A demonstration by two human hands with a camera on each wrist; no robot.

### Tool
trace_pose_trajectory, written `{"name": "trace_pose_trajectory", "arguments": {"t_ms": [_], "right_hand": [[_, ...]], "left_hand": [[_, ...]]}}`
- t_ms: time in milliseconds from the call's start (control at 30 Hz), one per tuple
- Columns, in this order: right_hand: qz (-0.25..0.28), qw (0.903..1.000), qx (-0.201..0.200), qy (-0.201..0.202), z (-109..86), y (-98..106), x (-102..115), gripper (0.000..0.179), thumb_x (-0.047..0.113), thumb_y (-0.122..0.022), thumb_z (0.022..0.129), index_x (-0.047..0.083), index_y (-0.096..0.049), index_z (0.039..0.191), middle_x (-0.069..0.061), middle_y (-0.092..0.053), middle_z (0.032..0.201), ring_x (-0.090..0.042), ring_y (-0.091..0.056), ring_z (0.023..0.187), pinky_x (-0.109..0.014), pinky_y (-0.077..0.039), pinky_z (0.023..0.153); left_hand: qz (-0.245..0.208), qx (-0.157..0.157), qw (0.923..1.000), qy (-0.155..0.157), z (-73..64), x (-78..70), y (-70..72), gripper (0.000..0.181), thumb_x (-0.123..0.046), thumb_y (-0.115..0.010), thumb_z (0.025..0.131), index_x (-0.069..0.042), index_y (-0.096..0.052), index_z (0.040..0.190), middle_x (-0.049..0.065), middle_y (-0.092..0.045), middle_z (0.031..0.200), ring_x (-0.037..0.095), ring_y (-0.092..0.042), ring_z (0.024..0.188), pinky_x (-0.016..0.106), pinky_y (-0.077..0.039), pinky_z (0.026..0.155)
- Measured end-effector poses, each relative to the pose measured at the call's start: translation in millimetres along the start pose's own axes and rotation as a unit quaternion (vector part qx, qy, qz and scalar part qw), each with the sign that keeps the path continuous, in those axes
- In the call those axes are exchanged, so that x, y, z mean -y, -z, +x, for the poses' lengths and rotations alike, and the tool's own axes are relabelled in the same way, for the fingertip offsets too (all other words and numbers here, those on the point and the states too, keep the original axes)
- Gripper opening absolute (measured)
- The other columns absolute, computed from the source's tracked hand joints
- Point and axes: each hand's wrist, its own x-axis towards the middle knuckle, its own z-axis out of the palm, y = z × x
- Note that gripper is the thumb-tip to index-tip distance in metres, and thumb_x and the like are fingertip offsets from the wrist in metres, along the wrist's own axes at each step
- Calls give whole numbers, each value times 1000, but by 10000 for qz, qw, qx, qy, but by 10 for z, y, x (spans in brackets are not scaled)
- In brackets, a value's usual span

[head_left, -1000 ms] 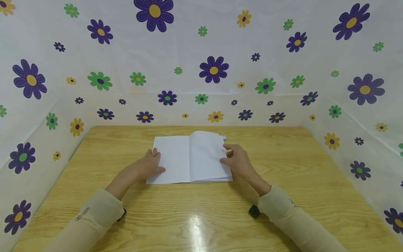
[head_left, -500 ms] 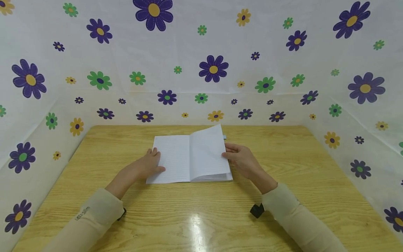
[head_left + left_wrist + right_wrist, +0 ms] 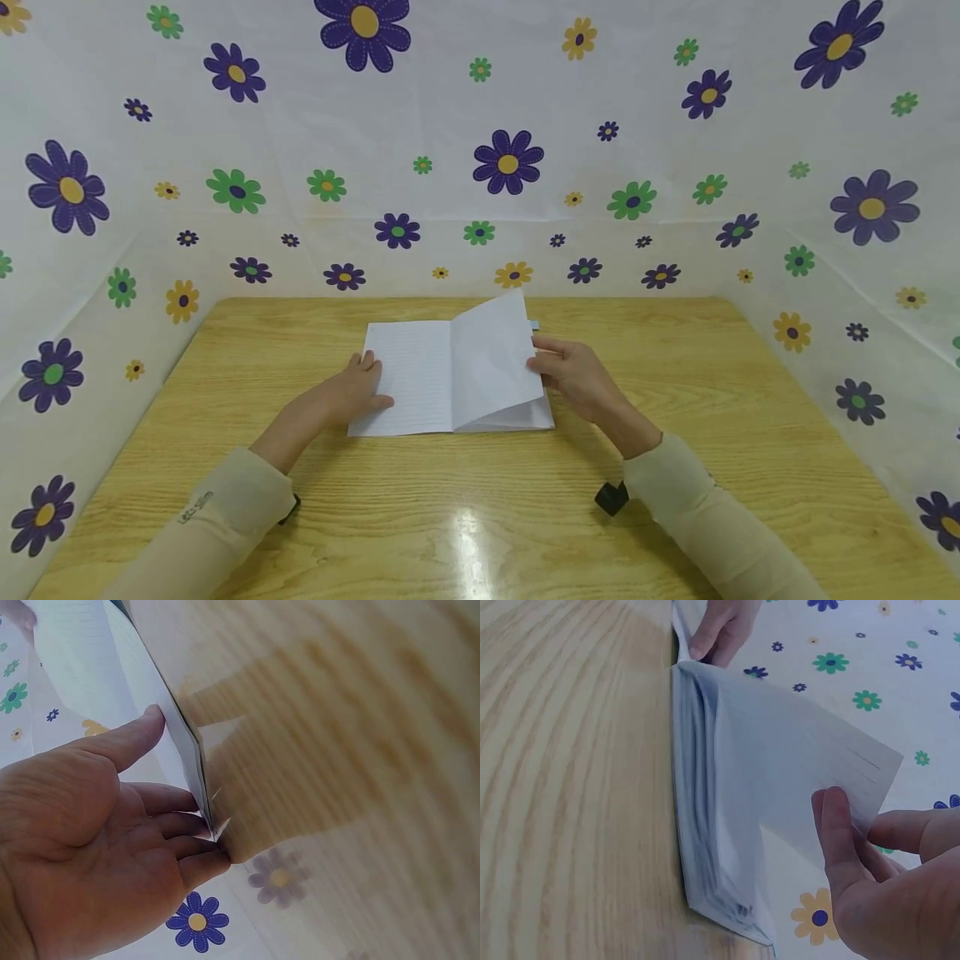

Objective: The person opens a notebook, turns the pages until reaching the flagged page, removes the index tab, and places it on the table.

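A notebook (image 3: 414, 375) with white lined pages lies spread on the table, its spine fold near the middle. My left hand (image 3: 351, 393) rests on the outer edge of the left page; in the left wrist view its thumb (image 3: 139, 739) lies over the paper and its fingertips touch the edge. With thumb and fingers, my right hand (image 3: 583, 382) pinches the outer edge of a right-hand page (image 3: 802, 757). That page stands tilted up off the stack of pages (image 3: 705, 787) beneath, its far corner highest. Some right fingers are hidden behind it.
A wooden table (image 3: 375, 517) carries the notebook. A white flower-printed cloth (image 3: 420, 108) rises behind it and on both sides. A small light-blue tab (image 3: 534, 325) sticks out at the notebook's far right. A black device (image 3: 612, 498) sits at the right wrist.
My right hand has taken hold of the right-hand page and lifted it; its far corner has risen and the gap beneath has widened. The left hand has stayed in place.
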Motion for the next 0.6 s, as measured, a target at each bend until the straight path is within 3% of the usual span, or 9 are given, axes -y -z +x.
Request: {"name": "trace_pose_trajectory", "arguments": {"t_ms": [400,600], "right_hand": [[203,9995,54,218,11,-59,80,52,4,-61,102,-5,-46,151,-23,-50,152,-22,-65,113,-30,-57,96],[411,9986,97,311,54,-139,60,52,2,-62,102,-3,-47,152,-24,-63,137,-18,-68,105,-28,-58,92]], "left_hand": [[20,10,10000,21,-1,-21,2,76,-31,-54,109,20,-20,154,39,-9,163,55,-6,152,61,-15,123],[64,17,10000,33,-7,-32,11,76,-31,-54,109,20,-21,154,40,-9,163,55,-7,151,61,-15,122]]}}
